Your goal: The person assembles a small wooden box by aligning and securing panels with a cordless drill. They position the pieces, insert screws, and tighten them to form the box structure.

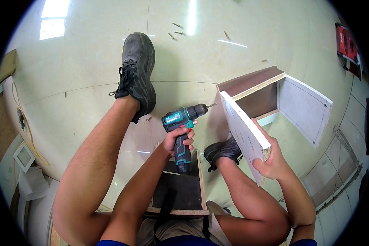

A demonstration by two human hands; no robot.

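Note:
My left hand (pixel 179 138) is wrapped round the grip of a teal and black cordless drill (pixel 182 139), its forefinger by the red trigger. The drill bit (pixel 214 104) points right, its tip at or close to the far end of a white-faced particleboard panel (pixel 246 127); contact is hard to tell. My right hand (pixel 271 158) grips the near end of that panel, thumb on one side and fingers behind. The panel is part of an open frame with a brown board (pixel 252 84) and a second white board (pixel 305 106), tilted on the floor.
Several loose screws (pixel 178 33) lie on the pale, glossy floor ahead. A dark-lined board box (pixel 182 194) is under me between my legs. My black shoes (pixel 138 69) flank the work. At far right is a red case (pixel 348 47); a yellow cable (pixel 26 127) runs at left.

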